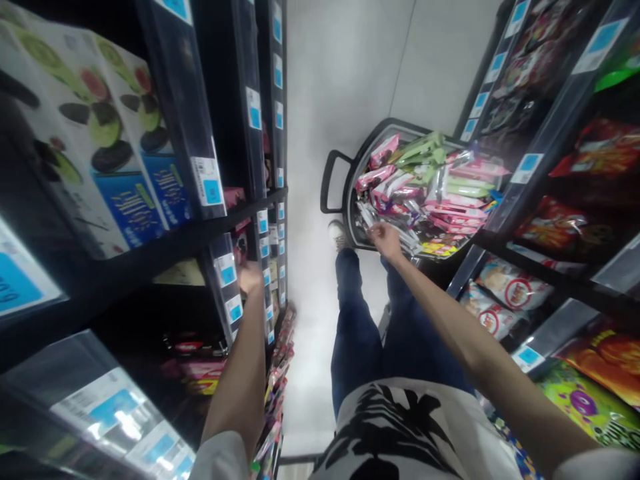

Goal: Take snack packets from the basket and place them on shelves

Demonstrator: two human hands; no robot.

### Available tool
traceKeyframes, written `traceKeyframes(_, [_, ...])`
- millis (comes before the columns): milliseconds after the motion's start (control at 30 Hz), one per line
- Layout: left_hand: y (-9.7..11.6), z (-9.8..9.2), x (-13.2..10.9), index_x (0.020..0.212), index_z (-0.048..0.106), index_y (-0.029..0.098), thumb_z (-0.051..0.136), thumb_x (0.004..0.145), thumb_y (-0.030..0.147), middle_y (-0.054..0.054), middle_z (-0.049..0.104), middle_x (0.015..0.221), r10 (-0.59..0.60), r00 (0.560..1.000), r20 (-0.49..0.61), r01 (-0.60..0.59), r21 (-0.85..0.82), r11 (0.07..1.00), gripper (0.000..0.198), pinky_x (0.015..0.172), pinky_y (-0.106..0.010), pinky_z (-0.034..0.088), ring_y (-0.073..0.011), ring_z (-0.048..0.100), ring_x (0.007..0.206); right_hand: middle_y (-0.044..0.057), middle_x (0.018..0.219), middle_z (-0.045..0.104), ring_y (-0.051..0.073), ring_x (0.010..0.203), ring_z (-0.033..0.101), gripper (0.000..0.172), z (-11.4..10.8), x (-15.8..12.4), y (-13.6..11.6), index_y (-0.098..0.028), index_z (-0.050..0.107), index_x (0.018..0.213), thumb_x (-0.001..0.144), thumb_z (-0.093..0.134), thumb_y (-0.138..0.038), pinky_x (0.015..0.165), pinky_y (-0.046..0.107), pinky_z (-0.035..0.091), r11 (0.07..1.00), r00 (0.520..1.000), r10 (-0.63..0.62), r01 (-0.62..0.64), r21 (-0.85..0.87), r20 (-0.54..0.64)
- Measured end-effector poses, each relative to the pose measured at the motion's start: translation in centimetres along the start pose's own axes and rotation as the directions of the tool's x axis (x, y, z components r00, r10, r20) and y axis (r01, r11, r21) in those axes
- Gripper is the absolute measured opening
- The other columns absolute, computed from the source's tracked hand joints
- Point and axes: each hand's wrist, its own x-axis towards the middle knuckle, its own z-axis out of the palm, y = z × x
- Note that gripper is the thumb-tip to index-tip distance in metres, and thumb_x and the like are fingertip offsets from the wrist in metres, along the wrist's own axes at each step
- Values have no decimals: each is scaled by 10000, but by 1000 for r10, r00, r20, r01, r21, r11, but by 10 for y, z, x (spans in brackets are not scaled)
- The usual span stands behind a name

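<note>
My left hand (250, 277) reaches into the left shelf, blurred, beside a price-tag strip (227, 270). Its fingers are mostly hidden by the shelf, close to dark pink packages (240, 245). At the near rim of a black-rimmed shopping basket (387, 125), my right hand (385, 239) has its fingers closed around the end of a silvery snack packet (367, 215). Pink, green, silvery and yellow packets (425, 193) fill the basket in a loose heap. Its black handle (327, 183) sticks out on the left.
Shelves line both sides of a narrow aisle with a pale floor (340, 73). Tall boxes (115, 133) stand on the upper left shelf. Bagged snacks (520, 290) fill the right shelves. My shoe (339, 235) is beside the basket; hanging packets (280, 360) line the lower left.
</note>
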Motion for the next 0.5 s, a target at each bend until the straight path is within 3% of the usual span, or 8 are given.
traceKeyframes(67, [3, 9, -17, 1418, 450, 18, 354, 991, 174, -291, 413, 1490, -67, 992, -104, 71, 30, 997, 464, 1143, -622, 340, -420, 368, 1435, 88, 817, 708, 211, 763, 633, 235, -2, 4, 10, -106, 661, 952, 794, 499, -171, 821, 337, 497, 997, 994, 57, -60, -37, -90])
traceKeyframes(133, [7, 24, -41, 1474, 332, -30, 325, 971, 139, -328, 340, 1537, -56, 995, -82, 59, 43, 997, 531, 1190, -607, 267, -406, 281, 1492, 107, 878, 688, 242, 832, 626, 230, -6, 6, 20, -120, 634, 967, 784, 507, -180, 862, 374, 489, 990, 977, 108, -121, -65, -185])
traceKeyframes(200, [12, 45, -71, 1459, 381, 28, 328, 979, 154, -271, 455, 1496, 36, 993, 111, -39, 24, 999, 500, 1186, -539, 321, -335, 396, 1447, 129, 999, 660, 267, 941, 604, 278, -15, 6, 31, -132, 600, 1044, 787, 509, -188, 922, 411, 471, 982, 951, 138, -167, -84, -278])
traceKeyframes(233, [14, 58, -88, 1394, 482, 86, 348, 982, 172, -213, 573, 1408, 96, 965, 245, -98, -2, 995, 442, 1151, -486, 390, -291, 514, 1358, 144, 1071, 638, 280, 1010, 582, 311, -21, 5, 36, -134, 583, 1087, 789, 515, -192, 959, 428, 455, 979, 936, 131, -174, -105, -325])
traceKeyframes(333, [26, 95, -137, 1102, 684, 207, 540, 913, 213, -69, 765, 1073, 253, 760, 599, -239, -104, 965, 238, 985, -345, 532, -213, 706, 1042, 194, 1253, 554, 323, 1195, 485, 427, -45, 2, 52, -114, 548, 1219, 802, 554, -205, 1042, 468, 402, 959, 917, 3, -115, -258, -399])
traceKeyframes(400, [37, 116, -163, 993, 717, 219, 639, 835, 196, -59, 782, 948, 304, 617, 726, -292, -147, 945, 177, 920, -334, 554, -229, 731, 936, 214, 1346, 512, 343, 1255, 444, 515, -63, 1, 60, -96, 509, 1329, 830, 560, -213, 1062, 486, 388, 918, 937, -140, 2, -396, -320])
traceKeyframes(433, [44, 125, -172, 968, 723, 215, 662, 809, 184, -66, 782, 910, 316, 569, 759, -308, -160, 938, 173, 908, -345, 556, -245, 736, 910, 214, 1400, 486, 344, 1279, 430, 557, -72, 1, 63, -94, 476, 1386, 847, 555, -213, 1071, 486, 384, 891, 948, -204, 77, -447, -244])
traceKeyframes(500, [58, 138, -181, 963, 728, 206, 666, 801, 171, -80, 778, 869, 332, 529, 781, -324, -176, 930, 177, 903, -367, 549, -268, 737, 887, 200, 1495, 427, 335, 1318, 412, 630, -85, 4, 65, -90, 409, 1469, 867, 553, -208, 1090, 469, 385, 833, 954, -290, 210, -512, -80])
